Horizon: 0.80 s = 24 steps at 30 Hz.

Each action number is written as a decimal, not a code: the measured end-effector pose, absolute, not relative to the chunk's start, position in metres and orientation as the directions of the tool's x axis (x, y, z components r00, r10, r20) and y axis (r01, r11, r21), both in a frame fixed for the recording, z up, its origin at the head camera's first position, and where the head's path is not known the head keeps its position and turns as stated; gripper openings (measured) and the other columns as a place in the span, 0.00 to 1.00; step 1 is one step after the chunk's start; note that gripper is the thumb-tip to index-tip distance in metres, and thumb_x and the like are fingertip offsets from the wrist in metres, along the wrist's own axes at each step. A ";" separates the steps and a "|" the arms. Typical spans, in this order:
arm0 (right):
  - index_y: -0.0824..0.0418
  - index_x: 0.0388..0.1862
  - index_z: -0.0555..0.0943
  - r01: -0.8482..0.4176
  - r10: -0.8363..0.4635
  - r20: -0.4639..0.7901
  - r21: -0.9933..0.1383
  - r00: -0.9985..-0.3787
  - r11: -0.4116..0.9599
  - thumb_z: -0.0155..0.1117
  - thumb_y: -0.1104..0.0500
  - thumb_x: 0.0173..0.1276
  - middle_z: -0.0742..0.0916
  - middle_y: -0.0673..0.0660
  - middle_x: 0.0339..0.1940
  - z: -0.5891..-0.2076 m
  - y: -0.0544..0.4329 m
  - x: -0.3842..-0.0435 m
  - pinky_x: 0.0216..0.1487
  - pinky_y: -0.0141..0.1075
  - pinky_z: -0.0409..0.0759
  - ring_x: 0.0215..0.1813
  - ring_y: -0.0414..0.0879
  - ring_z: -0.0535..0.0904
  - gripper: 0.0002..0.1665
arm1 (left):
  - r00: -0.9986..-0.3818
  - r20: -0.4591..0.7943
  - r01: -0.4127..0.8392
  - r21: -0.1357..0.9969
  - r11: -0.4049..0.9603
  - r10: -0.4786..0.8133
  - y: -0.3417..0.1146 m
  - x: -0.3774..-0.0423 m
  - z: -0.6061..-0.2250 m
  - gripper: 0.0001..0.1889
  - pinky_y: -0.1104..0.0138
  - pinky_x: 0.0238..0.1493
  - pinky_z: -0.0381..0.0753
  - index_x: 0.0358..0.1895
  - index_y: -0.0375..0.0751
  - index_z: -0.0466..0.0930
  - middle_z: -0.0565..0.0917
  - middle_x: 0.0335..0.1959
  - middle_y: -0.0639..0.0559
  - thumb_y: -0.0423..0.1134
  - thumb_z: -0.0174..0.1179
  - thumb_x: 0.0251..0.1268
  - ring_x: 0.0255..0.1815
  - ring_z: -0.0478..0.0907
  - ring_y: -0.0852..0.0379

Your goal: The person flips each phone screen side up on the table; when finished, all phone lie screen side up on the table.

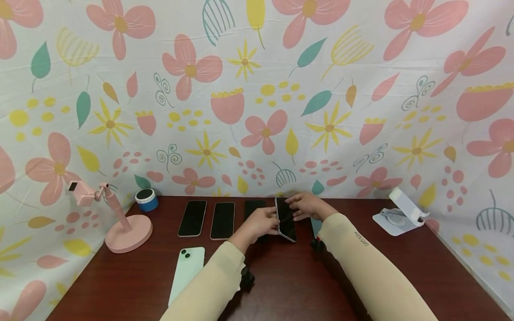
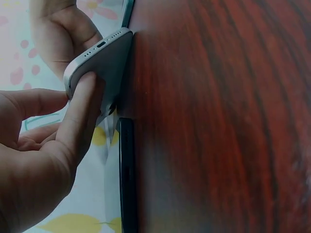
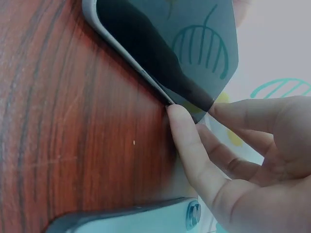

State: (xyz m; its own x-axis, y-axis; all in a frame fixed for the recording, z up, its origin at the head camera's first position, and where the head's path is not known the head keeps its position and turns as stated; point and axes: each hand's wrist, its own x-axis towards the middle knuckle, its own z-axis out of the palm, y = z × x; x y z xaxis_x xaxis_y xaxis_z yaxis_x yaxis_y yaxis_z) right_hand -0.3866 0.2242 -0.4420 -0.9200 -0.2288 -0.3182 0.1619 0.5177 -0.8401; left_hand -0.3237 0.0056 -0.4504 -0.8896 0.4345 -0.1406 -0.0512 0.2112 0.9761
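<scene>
A smartphone (image 1: 286, 225) with a pale frame and dark screen is tilted, its near end raised off the brown table. My left hand (image 1: 262, 222) grips its left side; in the left wrist view one finger (image 2: 82, 104) presses the grey back near the charging port. At the far end, my right hand (image 1: 308, 206) pinches a corner, thumb and fingers (image 3: 182, 126) on its edges in the right wrist view. Left of it lies a black phone (image 1: 253, 206), partly hidden by my left hand. A light blue phone (image 1: 316, 225) sits partly under my right wrist.
Two dark-screened phones, one (image 1: 192, 218) beside another (image 1: 222, 220), lie further left. A mint phone (image 1: 188, 269) lies back up nearer me. A pink stand (image 1: 128, 232) and blue jar (image 1: 147, 200) are at left, a white folding stand (image 1: 401, 218) at right. Patterned cloth (image 1: 265, 89) hangs behind.
</scene>
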 end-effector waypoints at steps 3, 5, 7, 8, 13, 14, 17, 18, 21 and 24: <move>0.69 0.80 0.70 0.158 -0.233 -0.324 -0.831 -0.917 0.533 0.51 0.64 0.85 0.73 0.76 0.78 -0.441 0.225 -0.385 0.52 0.44 0.92 0.51 0.54 0.85 0.28 | -0.887 -0.147 -0.058 0.976 0.210 0.438 0.005 -0.324 -0.451 0.31 0.56 0.57 0.91 0.84 0.33 0.59 0.77 0.75 0.31 0.30 0.53 0.82 0.68 0.84 0.38; 0.69 0.80 0.70 0.161 -0.231 -0.328 -0.827 -0.916 0.539 0.52 0.64 0.85 0.74 0.76 0.77 -0.441 0.225 -0.385 0.52 0.45 0.92 0.52 0.55 0.85 0.28 | -0.886 -0.149 -0.061 0.976 0.207 0.439 0.005 -0.323 -0.452 0.32 0.56 0.57 0.91 0.84 0.32 0.59 0.76 0.75 0.30 0.29 0.53 0.82 0.68 0.84 0.38; 0.70 0.80 0.70 0.168 -0.227 -0.335 -0.825 -0.914 0.540 0.52 0.65 0.85 0.75 0.76 0.77 -0.441 0.224 -0.385 0.52 0.45 0.92 0.53 0.55 0.85 0.28 | -0.886 -0.148 -0.060 0.976 0.207 0.439 0.005 -0.323 -0.453 0.32 0.56 0.57 0.91 0.84 0.31 0.59 0.75 0.75 0.29 0.28 0.54 0.82 0.67 0.84 0.37; 0.70 0.80 0.69 0.174 -0.224 -0.339 -0.824 -0.914 0.539 0.52 0.65 0.85 0.75 0.76 0.77 -0.441 0.224 -0.385 0.52 0.45 0.92 0.53 0.56 0.85 0.28 | -0.886 -0.147 -0.059 0.977 0.207 0.441 0.005 -0.323 -0.453 0.32 0.56 0.57 0.91 0.84 0.31 0.59 0.75 0.75 0.29 0.28 0.54 0.82 0.66 0.85 0.37; 0.71 0.80 0.69 0.196 -0.207 -0.353 -0.822 -0.913 0.535 0.55 0.65 0.84 0.77 0.75 0.75 -0.441 0.224 -0.386 0.51 0.44 0.93 0.52 0.55 0.85 0.29 | -0.886 -0.137 -0.039 0.974 0.222 0.443 0.005 -0.324 -0.454 0.31 0.56 0.57 0.91 0.83 0.31 0.62 0.76 0.74 0.29 0.27 0.55 0.81 0.65 0.85 0.37; 0.71 0.79 0.70 0.198 -0.204 -0.353 -0.821 -0.913 0.536 0.56 0.65 0.84 0.78 0.75 0.74 -0.441 0.224 -0.386 0.50 0.44 0.93 0.51 0.54 0.85 0.29 | -0.886 -0.136 -0.034 0.973 0.230 0.444 0.005 -0.324 -0.454 0.31 0.56 0.57 0.91 0.82 0.30 0.62 0.76 0.74 0.30 0.27 0.56 0.80 0.65 0.85 0.37; 0.71 0.79 0.70 0.198 -0.201 -0.354 -0.818 -0.913 0.540 0.57 0.64 0.83 0.80 0.74 0.72 -0.442 0.224 -0.387 0.49 0.43 0.93 0.48 0.52 0.85 0.29 | -0.887 -0.133 -0.001 0.958 0.286 0.442 0.005 -0.324 -0.454 0.30 0.56 0.57 0.91 0.82 0.31 0.63 0.76 0.74 0.30 0.28 0.56 0.81 0.63 0.87 0.39; 0.71 0.79 0.70 0.197 -0.201 -0.353 -0.818 -0.914 0.541 0.57 0.64 0.83 0.80 0.73 0.72 -0.442 0.224 -0.387 0.48 0.43 0.93 0.47 0.51 0.85 0.29 | -0.889 -0.133 0.012 0.950 0.312 0.439 0.006 -0.324 -0.454 0.30 0.57 0.57 0.91 0.82 0.31 0.63 0.76 0.74 0.30 0.29 0.56 0.81 0.61 0.88 0.40; 0.71 0.79 0.70 0.195 -0.203 -0.352 -0.818 -0.914 0.541 0.58 0.64 0.83 0.82 0.73 0.70 -0.442 0.225 -0.387 0.48 0.43 0.93 0.46 0.51 0.85 0.29 | -0.897 -0.130 0.065 0.907 0.417 0.423 0.006 -0.324 -0.454 0.30 0.58 0.55 0.91 0.82 0.31 0.64 0.75 0.75 0.30 0.31 0.57 0.81 0.56 0.91 0.44; 0.72 0.79 0.70 0.192 -0.203 -0.349 -0.818 -0.915 0.543 0.58 0.65 0.83 0.82 0.73 0.70 -0.441 0.225 -0.386 0.48 0.43 0.93 0.48 0.52 0.86 0.30 | -0.906 -0.114 0.131 0.840 0.527 0.407 0.008 -0.325 -0.454 0.30 0.58 0.55 0.91 0.81 0.32 0.66 0.77 0.75 0.32 0.33 0.58 0.81 0.51 0.93 0.48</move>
State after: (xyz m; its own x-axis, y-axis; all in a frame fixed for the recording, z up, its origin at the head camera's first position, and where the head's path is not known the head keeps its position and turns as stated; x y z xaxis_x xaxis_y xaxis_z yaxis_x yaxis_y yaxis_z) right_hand -0.3860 0.2252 -0.4412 -0.9148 -0.2028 -0.3494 0.1920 0.5427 -0.8177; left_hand -0.3245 0.0081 -0.4538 -0.9062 0.4071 -0.1144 0.1306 0.5267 0.8400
